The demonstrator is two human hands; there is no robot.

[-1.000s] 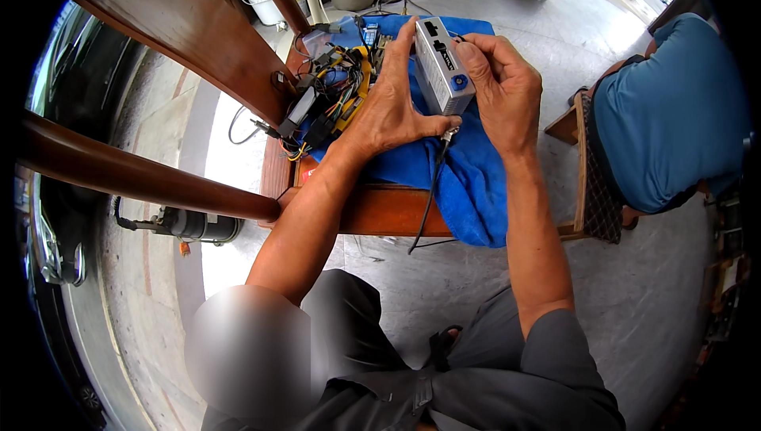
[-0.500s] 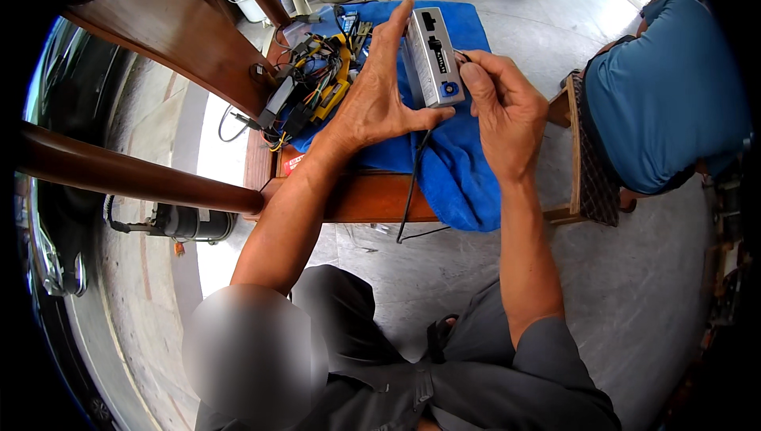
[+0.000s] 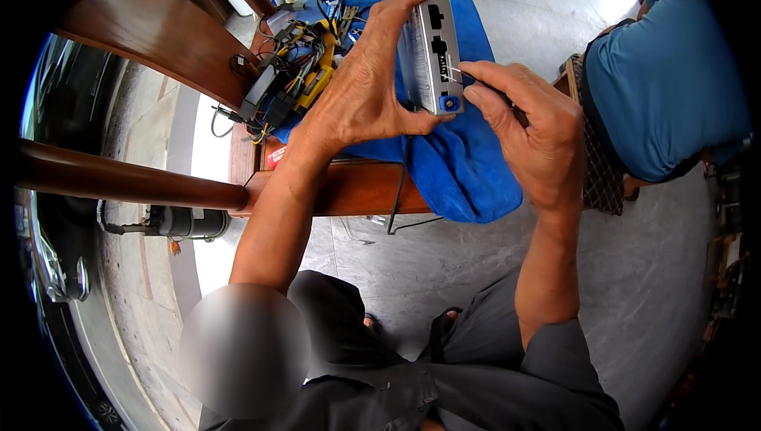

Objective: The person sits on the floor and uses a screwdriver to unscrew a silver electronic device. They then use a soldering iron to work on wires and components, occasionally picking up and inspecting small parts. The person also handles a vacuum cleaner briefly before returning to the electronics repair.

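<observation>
My left hand [image 3: 361, 86] grips a silver metal electronics box [image 3: 438, 58] from its left side, thumb at the near end and fingers at the far end. Black connector sockets and one blue round connector [image 3: 449, 103] show on the box's upturned narrow face. My right hand [image 3: 539, 130] is closed, pinching a thin metal tool [image 3: 457, 70] between thumb and index finger. The tool's fine tips are at the socket beside the blue connector; whether they touch it I cannot tell. The box is held above a blue cloth [image 3: 468, 185].
A wooden bench [image 3: 357, 189] bears the cloth and a heap of wires and connectors [image 3: 305, 74]. A black cable [image 3: 396, 197] hangs over its near edge. Wooden posts [image 3: 135, 177] stand at left. A person in a blue shirt [image 3: 666, 90] sits at right.
My right hand has drawn back to the right and its thin tool now shows at the socket face. The box remains in my left hand. The whole view has shifted slightly.
</observation>
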